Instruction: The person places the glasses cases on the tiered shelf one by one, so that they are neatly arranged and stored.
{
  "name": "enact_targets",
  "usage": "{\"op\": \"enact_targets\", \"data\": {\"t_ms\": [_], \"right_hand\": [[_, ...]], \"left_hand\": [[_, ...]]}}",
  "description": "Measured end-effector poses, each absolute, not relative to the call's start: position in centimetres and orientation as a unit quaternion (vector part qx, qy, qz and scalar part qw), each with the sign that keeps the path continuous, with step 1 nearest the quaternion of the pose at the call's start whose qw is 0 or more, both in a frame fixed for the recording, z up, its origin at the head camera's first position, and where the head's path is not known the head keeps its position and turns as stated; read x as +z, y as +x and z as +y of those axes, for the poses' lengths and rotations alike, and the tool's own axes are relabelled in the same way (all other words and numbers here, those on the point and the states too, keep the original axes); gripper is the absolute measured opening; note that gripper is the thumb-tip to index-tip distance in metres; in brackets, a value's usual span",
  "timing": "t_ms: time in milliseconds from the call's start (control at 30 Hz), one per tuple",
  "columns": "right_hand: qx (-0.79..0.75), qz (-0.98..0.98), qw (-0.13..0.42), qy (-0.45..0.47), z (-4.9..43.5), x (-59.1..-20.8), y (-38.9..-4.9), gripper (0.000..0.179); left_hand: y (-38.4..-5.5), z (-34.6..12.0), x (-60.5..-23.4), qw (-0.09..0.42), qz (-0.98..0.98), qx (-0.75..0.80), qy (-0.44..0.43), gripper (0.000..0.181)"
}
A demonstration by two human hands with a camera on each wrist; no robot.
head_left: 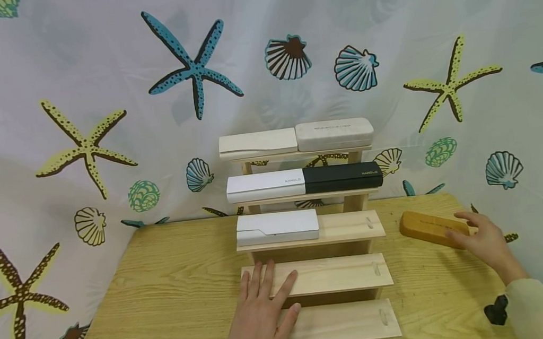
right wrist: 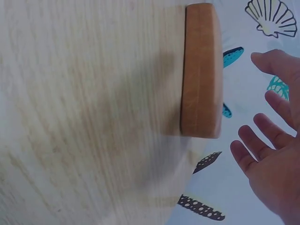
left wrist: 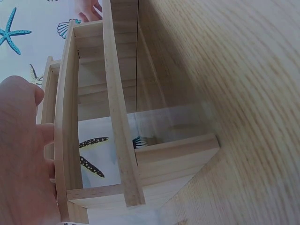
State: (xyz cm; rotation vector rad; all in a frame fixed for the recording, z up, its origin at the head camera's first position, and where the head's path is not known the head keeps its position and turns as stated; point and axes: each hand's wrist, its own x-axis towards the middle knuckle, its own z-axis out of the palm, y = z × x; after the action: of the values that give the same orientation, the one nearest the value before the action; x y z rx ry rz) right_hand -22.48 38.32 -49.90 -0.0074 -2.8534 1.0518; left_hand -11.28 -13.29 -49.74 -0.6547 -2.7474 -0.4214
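My left hand (head_left: 262,316) rests with spread fingers on the left part of a lower step of the wooden stepped rack (head_left: 330,275). In the left wrist view its fingertips lie at a rail of that rack (left wrist: 65,140). To the right, my right hand (head_left: 490,241) hovers at the near end of an orange-brown glasses case (head_left: 426,226) lying on the table. The right wrist view shows that hand (right wrist: 274,145) with loosely bent fingers, apart from the case (right wrist: 201,70) and holding nothing.
On the upper steps sit a cream case (head_left: 257,144), a whitish case (head_left: 335,134), a white case (head_left: 265,186), a black case (head_left: 342,177) and another white case (head_left: 277,227). A small black object (head_left: 497,310) is by the right sleeve. A patterned curtain (head_left: 259,11) hangs behind the table (head_left: 175,283).
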Motion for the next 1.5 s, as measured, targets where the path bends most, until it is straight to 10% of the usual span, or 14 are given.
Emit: {"op": "enact_targets", "data": {"t_ms": [1500], "right_hand": [[0.303,-0.952,-0.025,-0.045,39.7,-53.7,-24.5,0.102]], "left_hand": [[-11.1,-13.4,-49.3,0.135,-0.952,-0.155,-0.227,0.055]]}}
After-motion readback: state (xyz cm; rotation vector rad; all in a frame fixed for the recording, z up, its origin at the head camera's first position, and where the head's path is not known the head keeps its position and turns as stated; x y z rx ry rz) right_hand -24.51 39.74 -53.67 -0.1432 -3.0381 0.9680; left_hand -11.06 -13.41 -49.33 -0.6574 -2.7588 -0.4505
